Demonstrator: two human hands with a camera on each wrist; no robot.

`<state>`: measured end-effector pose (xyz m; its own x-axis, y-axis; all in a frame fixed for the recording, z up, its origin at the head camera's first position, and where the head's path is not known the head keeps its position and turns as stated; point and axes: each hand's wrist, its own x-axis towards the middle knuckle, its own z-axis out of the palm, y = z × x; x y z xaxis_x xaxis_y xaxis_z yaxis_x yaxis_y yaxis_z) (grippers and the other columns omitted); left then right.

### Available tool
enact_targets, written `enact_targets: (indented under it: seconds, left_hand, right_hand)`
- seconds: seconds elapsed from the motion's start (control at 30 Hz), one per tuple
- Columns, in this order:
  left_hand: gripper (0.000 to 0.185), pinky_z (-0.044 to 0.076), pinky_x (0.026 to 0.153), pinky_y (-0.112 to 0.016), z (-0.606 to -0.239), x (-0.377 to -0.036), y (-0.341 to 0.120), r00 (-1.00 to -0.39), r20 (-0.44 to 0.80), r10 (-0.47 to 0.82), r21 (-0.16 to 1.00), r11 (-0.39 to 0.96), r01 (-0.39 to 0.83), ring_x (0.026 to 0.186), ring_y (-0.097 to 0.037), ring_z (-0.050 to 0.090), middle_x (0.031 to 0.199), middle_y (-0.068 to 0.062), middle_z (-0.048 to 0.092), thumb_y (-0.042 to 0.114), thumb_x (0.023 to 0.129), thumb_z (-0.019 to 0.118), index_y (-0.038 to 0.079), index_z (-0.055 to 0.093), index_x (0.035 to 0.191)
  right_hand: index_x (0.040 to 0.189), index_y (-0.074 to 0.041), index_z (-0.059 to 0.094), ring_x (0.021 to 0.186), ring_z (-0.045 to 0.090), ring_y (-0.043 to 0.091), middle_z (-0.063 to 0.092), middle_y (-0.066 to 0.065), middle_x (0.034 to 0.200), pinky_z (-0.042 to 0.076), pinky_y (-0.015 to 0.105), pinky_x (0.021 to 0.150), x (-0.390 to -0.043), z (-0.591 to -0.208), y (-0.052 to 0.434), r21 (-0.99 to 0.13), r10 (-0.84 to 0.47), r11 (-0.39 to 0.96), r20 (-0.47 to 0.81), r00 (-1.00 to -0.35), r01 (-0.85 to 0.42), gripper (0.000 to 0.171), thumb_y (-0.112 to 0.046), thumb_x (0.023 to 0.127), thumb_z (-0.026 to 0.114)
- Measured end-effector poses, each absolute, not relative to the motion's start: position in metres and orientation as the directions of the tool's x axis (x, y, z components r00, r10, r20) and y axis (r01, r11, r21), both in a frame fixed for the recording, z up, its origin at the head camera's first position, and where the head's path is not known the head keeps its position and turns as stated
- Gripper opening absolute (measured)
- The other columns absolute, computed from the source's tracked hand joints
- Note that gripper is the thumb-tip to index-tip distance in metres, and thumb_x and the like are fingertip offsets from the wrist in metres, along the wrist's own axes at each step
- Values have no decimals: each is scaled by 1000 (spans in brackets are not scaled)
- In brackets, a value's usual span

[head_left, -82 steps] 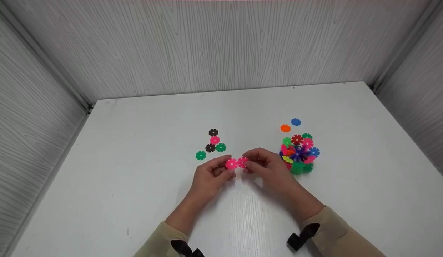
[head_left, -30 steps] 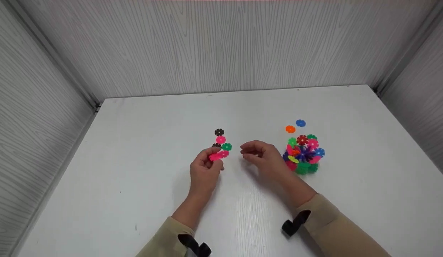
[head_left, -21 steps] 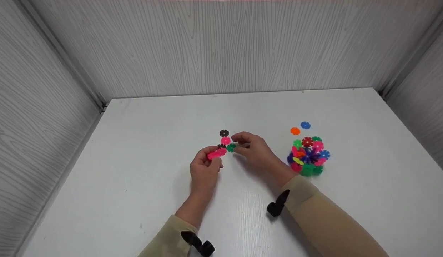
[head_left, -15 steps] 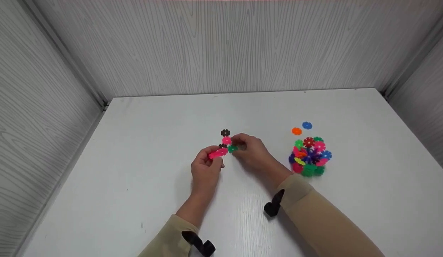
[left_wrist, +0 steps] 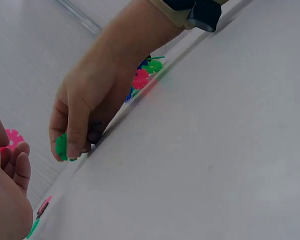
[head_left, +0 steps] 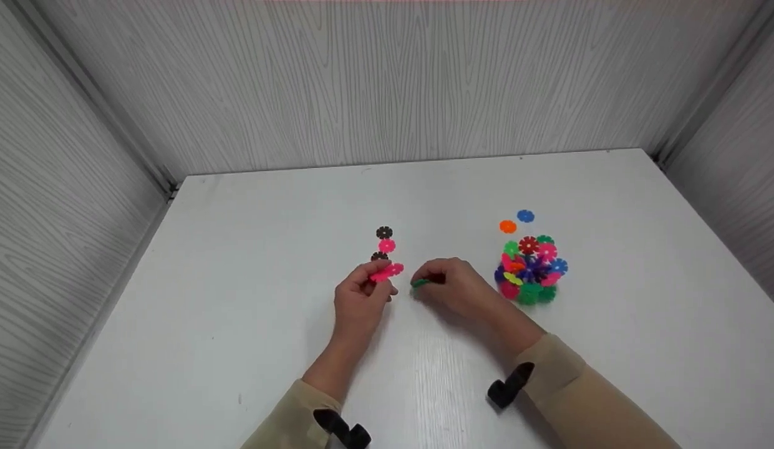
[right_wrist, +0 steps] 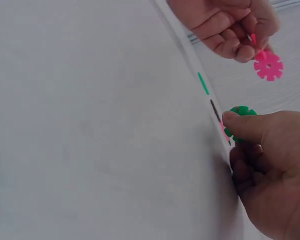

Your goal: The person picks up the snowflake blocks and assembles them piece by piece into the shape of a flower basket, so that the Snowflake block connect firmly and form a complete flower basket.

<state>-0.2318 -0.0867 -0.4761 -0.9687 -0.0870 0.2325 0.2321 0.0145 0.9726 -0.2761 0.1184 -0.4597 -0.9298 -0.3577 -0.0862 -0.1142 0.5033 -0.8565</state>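
Disc [head_left: 419, 283], green, now off table [head_left: 268, 262]

In the left wrist view, your right hand [left_wrist: 85, 100] covers part of the green disc [left_wrist: 61, 146]. Left of this disc, your left hand [left_wrist: 7, 190] is cut by the edge and hides part of a pink disc [left_wrist: 14, 136]; right of it, your arm [left_wrist: 140, 30] hides much of the colourful cluster [left_wrist: 140, 79].

Green notched disc [left_wrist: 61, 146] pinched in the right hand [left_wrist: 87, 95], pink disc [left_wrist: 15, 137] in the left hand [left_wrist: 7, 200]

Left's cut off by the frame edge. Right's down close to the white table [left_wrist: 205, 140], can't tell if it's touching. Colorful disc cluster [left_wrist: 141, 79] behind that wrist, plus a few edge-on discs [left_wrist: 42, 206] bottom left.
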Motion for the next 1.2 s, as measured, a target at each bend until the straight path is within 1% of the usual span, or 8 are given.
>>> enact_targets:
  seconds: [0.17,0.27,0.37,0.43,0.63,0.87,1.03,1.2]
  left_hand:
    - [32,62,77,-25,-477,-228,-88,-972,237,-11,971,42,236,85,-24,72,114,-11,71,-1,94,74,5,73,125]
    - [30,61,78,-25,-477,-226,-87,-974,221,43,974,43,223,87,-24,72,114,-14,72,3,96,75,4,72,126]
    - [28,61,79,-25,-478,-226,-86,-974,205,98,977,41,209,89,-24,71,114,-17,72,7,99,74,4,72,127]
    - [27,61,79,-25,-478,-225,-85,-973,197,121,978,40,203,89,-25,71,114,-18,72,8,99,74,5,72,126]
    - [27,62,82,-28,-476,-223,-84,-968,192,163,980,25,198,91,-26,72,112,-19,72,11,99,75,7,72,125]
    - [27,63,86,-30,-477,-225,-82,-957,202,207,978,1,206,94,-27,74,113,-26,71,5,99,74,3,71,125]
    - [28,63,89,-32,-477,-225,-82,-957,183,226,982,-5,187,94,-27,75,112,-25,72,8,99,75,4,72,126]
    - [27,63,88,-31,-477,-225,-80,-959,159,236,984,37,172,93,-25,76,110,-21,74,8,99,76,6,73,126]
  right_hand:
    - [127,-10,76,96,75,25,76,9,107,63,32,86,-262,-453,133,-944,-333,328,-91,-939,-25,29,-13,98,78]
    - [138,-6,69,100,78,26,76,13,114,62,33,90,-257,-452,138,-975,-347,222,-82,-934,3,38,-13,101,74]
    - [143,-5,64,102,78,27,77,15,118,61,34,92,-254,-452,141,-987,-368,156,-82,-926,25,40,-13,104,70]
    - [141,-4,64,102,78,29,77,17,116,61,35,92,-254,-453,141,-991,-370,128,-80,-926,34,40,-14,104,71]
    - [126,-6,65,98,79,30,79,18,111,62,37,90,-253,-455,142,-995,-333,89,-74,-940,47,30,-20,102,75]
    - [120,-5,67,90,79,30,80,13,104,64,38,86,-251,-457,145,-993,-330,105,12,-944,-49,23,-18,102,74]
    - [115,-4,69,85,78,29,79,13,101,64,37,85,-250,-455,147,-990,-321,110,49,-946,-89,19,-15,101,74]
    - [113,-5,69,83,77,27,80,12,100,64,34,83,-248,-453,147,-985,-306,143,53,-951,-101,17,-14,101,75]
